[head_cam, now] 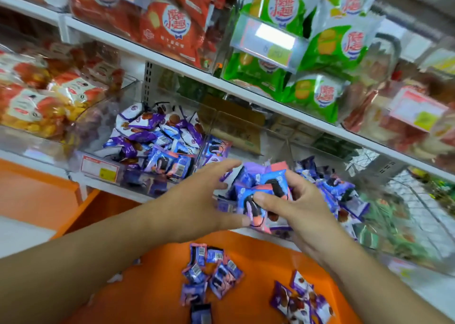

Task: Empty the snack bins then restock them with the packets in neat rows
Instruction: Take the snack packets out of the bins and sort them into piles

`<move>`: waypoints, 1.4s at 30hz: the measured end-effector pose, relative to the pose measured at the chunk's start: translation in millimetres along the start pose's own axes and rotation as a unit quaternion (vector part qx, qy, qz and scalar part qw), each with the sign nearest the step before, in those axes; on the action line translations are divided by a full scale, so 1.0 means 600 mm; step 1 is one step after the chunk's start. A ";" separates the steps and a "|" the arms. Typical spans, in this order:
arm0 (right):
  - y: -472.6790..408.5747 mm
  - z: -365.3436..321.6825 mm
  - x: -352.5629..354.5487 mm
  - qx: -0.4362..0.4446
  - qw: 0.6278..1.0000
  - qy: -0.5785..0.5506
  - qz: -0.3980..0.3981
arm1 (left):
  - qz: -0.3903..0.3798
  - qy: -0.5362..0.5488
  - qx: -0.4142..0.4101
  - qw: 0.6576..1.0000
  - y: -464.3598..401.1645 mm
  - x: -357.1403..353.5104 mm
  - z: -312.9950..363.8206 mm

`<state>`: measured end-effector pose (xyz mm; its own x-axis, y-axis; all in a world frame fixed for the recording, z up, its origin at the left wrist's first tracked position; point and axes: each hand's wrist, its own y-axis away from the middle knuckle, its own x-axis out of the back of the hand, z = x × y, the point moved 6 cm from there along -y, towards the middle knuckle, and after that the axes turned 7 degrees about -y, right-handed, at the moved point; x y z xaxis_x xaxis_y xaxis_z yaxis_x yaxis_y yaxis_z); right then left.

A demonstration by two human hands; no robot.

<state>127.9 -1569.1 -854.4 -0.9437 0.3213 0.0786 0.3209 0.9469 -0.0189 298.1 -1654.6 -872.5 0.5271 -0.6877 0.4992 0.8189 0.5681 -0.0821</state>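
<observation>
Our right hand (302, 200) clutches a bunch of blue-pink packets (261, 195) over the middle bin (246, 230), likely to drop them into the orange tray (256, 247) at 6 o'clock. Our left hand (197, 200), fingers spread and holding nothing, steadies them. Roughly eight blue packets and four purple ones lie in the tray.
</observation>
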 end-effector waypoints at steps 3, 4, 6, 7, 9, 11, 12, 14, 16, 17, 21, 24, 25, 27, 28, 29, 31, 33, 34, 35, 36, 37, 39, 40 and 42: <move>0.051 0.030 -0.001 -0.048 0.995 -0.083 0.001 | -0.066 0.146 0.010 0.987 0.015 -0.045 0.031; 0.065 0.037 0.000 -0.064 0.992 -0.107 0.009 | -0.069 0.161 0.018 0.984 0.021 -0.054 0.033; 0.088 0.047 0.002 -0.081 0.986 -0.147 0.011 | -0.065 0.173 0.037 0.982 0.033 -0.067 0.033; 0.101 0.050 0.003 -0.094 0.980 -0.176 0.008 | -0.062 0.174 0.052 0.981 0.040 -0.074 0.033; 0.119 0.060 0.004 -0.128 0.963 -0.236 0.007 | -0.058 0.174 0.081 0.980 0.050 -0.088 0.027; 0.125 0.071 0.012 -0.148 0.956 -0.254 0.021 | -0.052 0.177 0.104 0.977 0.058 -0.100 0.019; 0.126 0.072 0.017 -0.151 0.955 -0.251 0.034 | -0.048 0.178 0.110 0.977 0.060 -0.104 0.012; 0.125 0.077 0.032 -0.159 0.956 -0.238 0.071 | -0.027 0.189 0.126 0.974 0.063 -0.106 0.003; 0.128 0.086 0.045 -0.179 0.953 -0.228 0.084 | -0.013 0.203 0.131 0.970 0.063 -0.107 0.000; 0.132 0.091 0.051 -0.190 0.952 -0.226 0.083 | -0.009 0.202 0.134 0.970 0.063 -0.107 -0.001; 0.145 0.112 0.066 -0.228 0.935 -0.256 0.096 | -0.022 0.189 0.152 0.970 0.059 -0.120 -0.021; 0.144 0.130 0.073 -0.225 0.911 -0.323 0.123 | -0.058 0.186 0.164 0.967 0.054 -0.146 -0.035; 0.142 0.136 0.076 -0.222 0.908 -0.332 0.130 | -0.065 0.183 0.166 0.967 0.053 -0.154 -0.037; 0.137 0.147 0.083 -0.221 0.906 -0.335 0.135 | -0.075 0.170 0.160 0.970 0.047 -0.166 -0.041; 0.135 0.151 0.086 -0.222 0.906 -0.334 0.134 | -0.080 0.165 0.156 0.971 0.045 -0.170 -0.043; 0.133 0.155 0.089 -0.223 0.908 -0.330 0.132 | -0.082 0.164 0.153 0.971 0.043 -0.173 -0.043; 0.130 0.164 0.097 -0.232 0.911 -0.315 0.128 | -0.100 0.156 0.153 0.971 0.040 -0.184 -0.052; 0.127 0.168 0.106 -0.239 0.918 -0.293 0.117 | -0.112 0.144 0.152 0.971 0.038 -0.195 -0.059; 0.126 0.171 0.111 -0.243 0.922 -0.279 0.114 | -0.114 0.138 0.155 0.972 0.037 -0.201 -0.067; 0.126 0.172 0.116 -0.246 0.926 -0.262 0.113 | -0.115 0.128 0.163 0.971 0.035 -0.206 -0.077; 0.125 0.175 0.122 -0.249 0.931 -0.243 0.114 | -0.110 0.116 0.177 0.971 0.032 -0.211 -0.088; 0.124 0.178 0.127 -0.251 0.934 -0.227 0.114 | -0.107 0.091 0.192 0.971 0.031 -0.215 -0.104; 0.124 0.184 0.136 -0.252 0.939 -0.206 0.114 | -0.104 0.017 0.220 0.970 0.025 -0.226 -0.150; 0.124 0.187 0.139 -0.252 0.939 -0.203 0.116 | -0.096 -0.023 0.234 0.967 0.020 -0.231 -0.176; 0.125 0.191 0.139 -0.252 0.938 -0.212 0.112 | -0.097 -0.084 0.258 0.958 0.015 -0.245 -0.222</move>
<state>64.1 -1470.4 -963.2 -0.7611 0.5867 -0.2767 0.4113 0.7662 0.4937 258.2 -1608.8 -1061.6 0.2973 -0.7448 0.5975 0.6537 0.6149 0.4412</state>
